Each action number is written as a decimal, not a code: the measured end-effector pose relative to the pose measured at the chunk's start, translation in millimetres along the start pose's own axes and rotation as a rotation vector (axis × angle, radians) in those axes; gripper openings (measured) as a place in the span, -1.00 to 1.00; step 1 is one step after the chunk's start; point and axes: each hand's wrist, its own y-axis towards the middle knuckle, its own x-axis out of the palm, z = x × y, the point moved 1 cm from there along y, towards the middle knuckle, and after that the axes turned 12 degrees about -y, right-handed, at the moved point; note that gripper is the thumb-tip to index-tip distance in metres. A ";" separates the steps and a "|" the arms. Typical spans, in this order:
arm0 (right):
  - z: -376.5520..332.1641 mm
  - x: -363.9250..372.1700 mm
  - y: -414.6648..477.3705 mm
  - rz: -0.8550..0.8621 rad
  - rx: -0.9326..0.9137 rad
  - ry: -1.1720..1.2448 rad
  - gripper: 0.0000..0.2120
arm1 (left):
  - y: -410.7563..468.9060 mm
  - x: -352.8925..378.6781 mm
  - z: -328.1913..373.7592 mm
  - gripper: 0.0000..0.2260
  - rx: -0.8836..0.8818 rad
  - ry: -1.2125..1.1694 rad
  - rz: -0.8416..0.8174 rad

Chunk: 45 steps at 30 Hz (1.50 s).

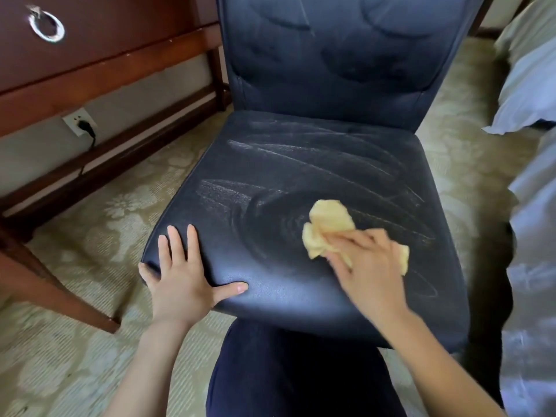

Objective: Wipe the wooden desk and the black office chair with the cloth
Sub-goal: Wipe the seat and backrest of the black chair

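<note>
Crumpled pale-yellow cloth (328,224), one in number, is pressed onto the seat of the one black padded leather office chair (301,164), at about five o'clock on that seat. It is held bunched under the right grip (370,272), whose fingers, though blurred, are curled over it. Most of the cloth is seen spilling out at eleven o'clock from that grip, and a smaller fold at three o'clock. The left grip (177,281) is laid flat and wide on the seat's seven o'clock corner, fingers spread, thumb pointed to three o'clock, nothing held. Pale streaks are seen across seat and backrest. One red-brown wooden desk (105,64) is set at ten o'clock from the chair, with one silver ring pull (47,27) on its drawer front. One white wall socket (78,121) with one black plug is seen beneath it. Patterned beige carpet (90,236) is laid under everything, and pale bedding (532,85) is seen at three o'clock.
</note>
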 end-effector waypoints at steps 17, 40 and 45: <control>-58.8 28.5 52.6 -0.187 -0.308 0.052 -0.75 | -0.2 6.1 -3.2 0.27 0.004 0.011 0.047; 15.6 39.2 120.3 -0.427 -0.032 0.025 -0.73 | -5.3 11.5 0.0 0.25 0.009 -0.043 0.083; -63.8 41.5 98.9 -0.369 -0.206 0.113 -0.78 | -7.1 9.1 -0.5 0.24 -0.002 0.007 0.069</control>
